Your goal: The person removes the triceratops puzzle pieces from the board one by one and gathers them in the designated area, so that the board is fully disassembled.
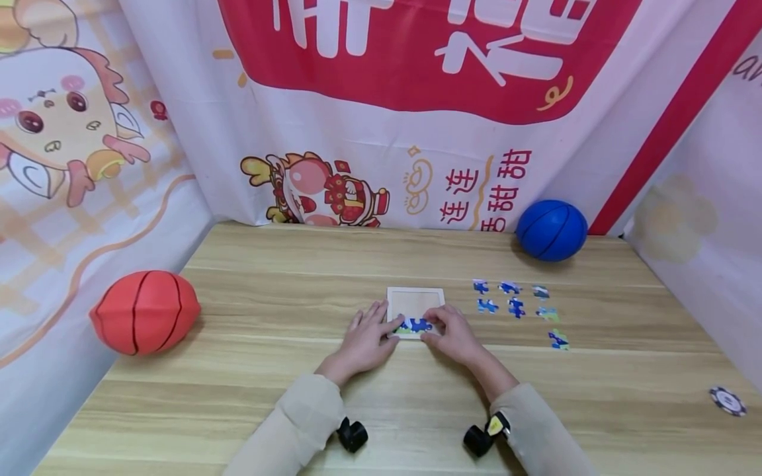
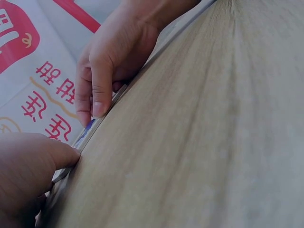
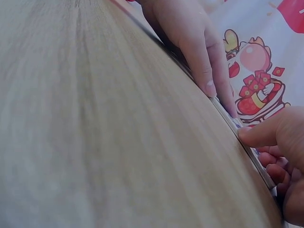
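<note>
A small white-edged puzzle frame (image 1: 415, 289) lies on the table between both hands, with blue and green jigsaw pieces along its near side. My left hand (image 1: 368, 337) is spread at the frame's left edge. Its index finger reaches over the lower left corner onto the pieces, and the thumb rests by the near rim. On the right, my right hand (image 1: 455, 336) bends its thumb and index finger about a blue puzzle piece (image 1: 421, 324) in the lower row. In the right wrist view, the right thumb (image 3: 259, 134) lies at the frame's edge, other fingers curled beneath.
Several loose puzzle pieces (image 1: 516, 307) lie to the right of the frame. A blue ball (image 1: 551, 230) sits at the back right, a dented red ball (image 1: 145, 312) at the left. Near the right edge lies a round chip (image 1: 727, 401). Printed curtains (image 1: 369, 139) enclose the table.
</note>
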Tool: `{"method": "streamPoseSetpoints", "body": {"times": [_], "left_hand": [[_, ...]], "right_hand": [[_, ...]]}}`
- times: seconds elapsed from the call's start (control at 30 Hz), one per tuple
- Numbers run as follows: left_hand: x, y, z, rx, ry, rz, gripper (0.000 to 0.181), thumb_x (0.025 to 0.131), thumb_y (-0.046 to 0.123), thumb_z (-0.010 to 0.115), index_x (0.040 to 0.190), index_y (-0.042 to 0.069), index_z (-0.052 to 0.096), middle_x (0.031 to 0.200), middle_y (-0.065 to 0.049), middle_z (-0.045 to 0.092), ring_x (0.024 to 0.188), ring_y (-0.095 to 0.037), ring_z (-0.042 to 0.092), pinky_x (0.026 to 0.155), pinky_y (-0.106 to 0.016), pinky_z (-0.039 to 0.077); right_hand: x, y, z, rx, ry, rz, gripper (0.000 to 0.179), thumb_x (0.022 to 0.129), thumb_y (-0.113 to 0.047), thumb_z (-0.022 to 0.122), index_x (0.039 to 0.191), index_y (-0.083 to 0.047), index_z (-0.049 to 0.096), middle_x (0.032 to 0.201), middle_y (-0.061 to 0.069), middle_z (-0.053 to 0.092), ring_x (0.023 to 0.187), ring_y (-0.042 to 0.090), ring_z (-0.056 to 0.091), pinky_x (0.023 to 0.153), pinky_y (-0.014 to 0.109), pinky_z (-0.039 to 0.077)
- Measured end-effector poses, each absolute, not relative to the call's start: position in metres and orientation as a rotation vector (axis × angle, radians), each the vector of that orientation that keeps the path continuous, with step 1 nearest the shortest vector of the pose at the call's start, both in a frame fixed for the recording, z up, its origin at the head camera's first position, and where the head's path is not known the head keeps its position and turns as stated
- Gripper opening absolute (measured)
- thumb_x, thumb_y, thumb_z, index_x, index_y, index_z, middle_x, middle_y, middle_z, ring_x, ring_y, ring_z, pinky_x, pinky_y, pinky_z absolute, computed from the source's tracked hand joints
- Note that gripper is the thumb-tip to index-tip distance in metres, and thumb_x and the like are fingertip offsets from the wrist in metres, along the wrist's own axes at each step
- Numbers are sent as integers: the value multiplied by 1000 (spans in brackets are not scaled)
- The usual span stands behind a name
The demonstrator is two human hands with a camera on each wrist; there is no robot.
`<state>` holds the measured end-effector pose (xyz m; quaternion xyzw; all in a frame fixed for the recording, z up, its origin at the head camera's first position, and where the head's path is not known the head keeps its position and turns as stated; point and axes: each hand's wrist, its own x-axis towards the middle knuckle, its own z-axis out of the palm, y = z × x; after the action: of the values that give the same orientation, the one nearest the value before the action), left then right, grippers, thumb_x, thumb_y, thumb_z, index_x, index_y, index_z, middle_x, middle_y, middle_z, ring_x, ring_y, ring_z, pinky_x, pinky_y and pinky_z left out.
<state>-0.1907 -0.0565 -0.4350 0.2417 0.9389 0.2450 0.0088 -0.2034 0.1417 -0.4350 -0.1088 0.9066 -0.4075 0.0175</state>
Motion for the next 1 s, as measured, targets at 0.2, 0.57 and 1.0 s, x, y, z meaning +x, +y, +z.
{"method": "streamPoseSetpoints", "body": {"times": [0.2,0.57,1.0], "left_hand": [[-191,-57,-437,758,2943,750,42,87,33,47,127,21,44,139,-15,17,127,-27,11,100,-46,3],[-192,-57,-437,743,2935,753,42,87,34,47,128,22,43,140,-15,16,127,-27,10,100,-46,3],[-192,-58,-437,753,2930,755,42,87,34,47,127,22,44,140,-15,17,127,-27,11,100,-46,3]], "right_hand": [[-203,138,-433,-315,2838,-1295,20,75,-11,67,93,-6,61,86,2,49,81,19,43,71,32,39],[-204,134,-433,-268,2862,-1322,16,72,-6,67,85,-5,58,80,3,48,77,19,41,67,30,36],[-204,137,-434,-294,2745,-1405,21,73,-4,65,91,-9,55,78,2,52,71,18,45,62,29,40]]}}
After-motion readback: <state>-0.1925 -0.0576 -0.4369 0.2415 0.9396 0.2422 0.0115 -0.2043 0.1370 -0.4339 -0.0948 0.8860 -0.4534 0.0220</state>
